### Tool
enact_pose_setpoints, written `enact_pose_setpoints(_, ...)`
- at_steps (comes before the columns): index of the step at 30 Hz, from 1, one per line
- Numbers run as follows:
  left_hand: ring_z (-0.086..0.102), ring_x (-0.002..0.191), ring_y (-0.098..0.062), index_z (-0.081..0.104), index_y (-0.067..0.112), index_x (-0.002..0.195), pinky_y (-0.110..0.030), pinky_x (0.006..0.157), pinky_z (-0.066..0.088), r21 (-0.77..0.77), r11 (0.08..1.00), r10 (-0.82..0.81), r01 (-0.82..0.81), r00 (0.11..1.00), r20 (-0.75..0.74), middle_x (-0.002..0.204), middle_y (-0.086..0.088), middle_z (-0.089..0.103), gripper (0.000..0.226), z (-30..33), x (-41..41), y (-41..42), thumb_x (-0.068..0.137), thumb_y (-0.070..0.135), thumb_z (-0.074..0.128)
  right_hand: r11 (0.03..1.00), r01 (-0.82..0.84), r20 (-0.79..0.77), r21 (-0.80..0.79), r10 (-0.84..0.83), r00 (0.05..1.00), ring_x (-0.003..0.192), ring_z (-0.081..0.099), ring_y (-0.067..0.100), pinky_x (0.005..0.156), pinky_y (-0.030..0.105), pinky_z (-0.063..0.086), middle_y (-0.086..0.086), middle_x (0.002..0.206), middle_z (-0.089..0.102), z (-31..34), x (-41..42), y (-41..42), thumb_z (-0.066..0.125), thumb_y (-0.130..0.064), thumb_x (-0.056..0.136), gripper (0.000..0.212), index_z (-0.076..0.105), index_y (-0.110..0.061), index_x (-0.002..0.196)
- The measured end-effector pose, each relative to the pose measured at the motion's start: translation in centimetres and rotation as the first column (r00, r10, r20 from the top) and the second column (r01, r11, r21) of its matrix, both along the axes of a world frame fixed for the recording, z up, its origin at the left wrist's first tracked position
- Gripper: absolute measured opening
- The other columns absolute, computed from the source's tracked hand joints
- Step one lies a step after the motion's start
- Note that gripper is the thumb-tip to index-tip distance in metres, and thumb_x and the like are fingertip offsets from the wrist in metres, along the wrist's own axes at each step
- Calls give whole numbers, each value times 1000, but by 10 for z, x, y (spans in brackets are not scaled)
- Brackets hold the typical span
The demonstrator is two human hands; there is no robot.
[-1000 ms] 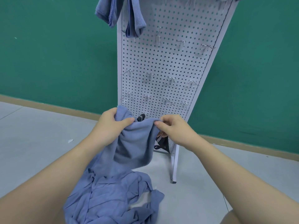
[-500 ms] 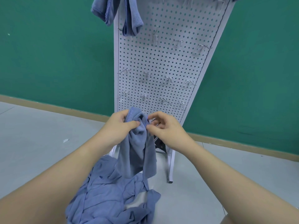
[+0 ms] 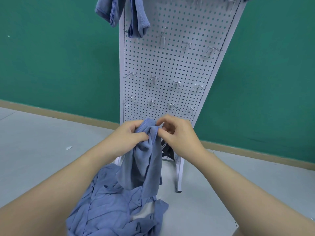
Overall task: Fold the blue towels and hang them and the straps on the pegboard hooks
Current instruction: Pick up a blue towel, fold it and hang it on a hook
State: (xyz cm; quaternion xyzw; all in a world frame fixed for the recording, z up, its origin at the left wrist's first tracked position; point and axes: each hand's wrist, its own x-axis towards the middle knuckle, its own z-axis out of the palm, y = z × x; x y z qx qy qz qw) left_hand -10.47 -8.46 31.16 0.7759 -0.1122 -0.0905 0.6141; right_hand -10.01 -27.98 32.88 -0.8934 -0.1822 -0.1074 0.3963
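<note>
Both hands have closed in since a second ago: the top edge of the towel [image 3: 143, 150], then stretched between them, is now bunched into one gather. Left hand [image 3: 129, 135] and right hand [image 3: 177, 135] sit almost touching, just in front of the foot of the pegboard [image 3: 170, 65].

Towel held up between the two hands, top hem at the fingertips. Long axis vertical: it hangs straight down from the grip in loose folds, lower end reaching the pile of blue towels [image 3: 115, 206] on the floor [image 3: 34, 150] below the pegboard.

Left hand: fingers curled round the gathered top, thumb pressed over the hem. Right hand: thumb and forefinger pinching the same hem from the other side, remaining fingers loosely curled. Both clamped on the towel.

Two hanging towels [image 3: 122, 12] at the top left of the pegboard. Bare metal hooks [image 3: 153, 79] in rows across its middle and lower part. Dark striped item [image 3: 167, 152] low against the pegboard, behind the right hand; cannot tell whether it is a strap.
</note>
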Motion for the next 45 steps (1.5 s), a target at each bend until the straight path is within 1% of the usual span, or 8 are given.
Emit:
enact_pose_setpoints(4,71,98,-19,76,17,105,-50,103,52,-32,998,54,-52,997,58,105,-13,76,16,-3,2,1,90,16,73,994,101,-10,51,-100,995,54,56,31,53,33,47,12,57,59,2,-2,3,62,-16,95,17,64,-16,78)
enact_pose_setpoints(7,72,109,-27,76,15,107,-51,103,54,-62,994,96,-92,993,67,107,-9,78,17,-3,3,1,91,18,77,964,158,-179,214,-121,976,46,56,16,47,20,42,11,58,57,5,-2,3,60,-15,98,30,56,-2,72)
enact_pose_setpoints(11,70,91,-22,72,8,104,-53,99,53,-28,993,120,-117,986,117,105,-21,72,43,-2,1,0,76,38,80,940,86,-301,330,18,954,59,63,8,61,24,48,-2,63,65,4,-4,4,57,-13,98,34,64,-13,65)
enact_pose_setpoints(18,64,80,-12,75,17,99,-36,82,55,-19,985,170,-170,958,231,91,-5,76,17,-2,2,-2,85,15,84,850,83,-374,520,139,917,76,68,11,82,31,46,1,83,72,3,-5,15,62,-30,89,20,74,-14,85)
enact_pose_setpoints(24,67,83,-5,76,26,104,-25,79,55,-14,995,95,-95,965,246,92,3,78,20,-1,0,-3,90,12,78,879,85,-243,470,37,969,60,58,1,63,13,47,-7,64,65,-3,-6,21,67,-14,99,18,73,-4,85)
enact_pose_setpoints(29,59,85,-15,71,9,102,-42,86,51,-41,993,120,-114,976,181,94,-18,71,31,0,4,5,87,36,74,877,140,-213,460,-45,976,58,58,-2,62,11,47,-13,60,65,2,5,12,57,-6,103,23,72,-9,86)
enact_pose_setpoints(36,64,86,-20,69,7,97,-54,96,53,-49,963,268,-264,955,130,99,-21,71,30,-2,9,19,84,34,73,717,252,-396,650,36,918,59,44,12,62,23,43,-2,63,48,7,25,-22,55,-6,102,20,66,-9,86)
enact_pose_setpoints(45,70,90,-29,71,8,95,-53,95,54,-31,882,471,-470,879,71,101,-19,76,7,-9,25,33,97,12,65,489,463,-562,739,68,824,94,73,24,94,40,54,7,102,77,16,30,-58,61,-25,102,21,70,-6,100)
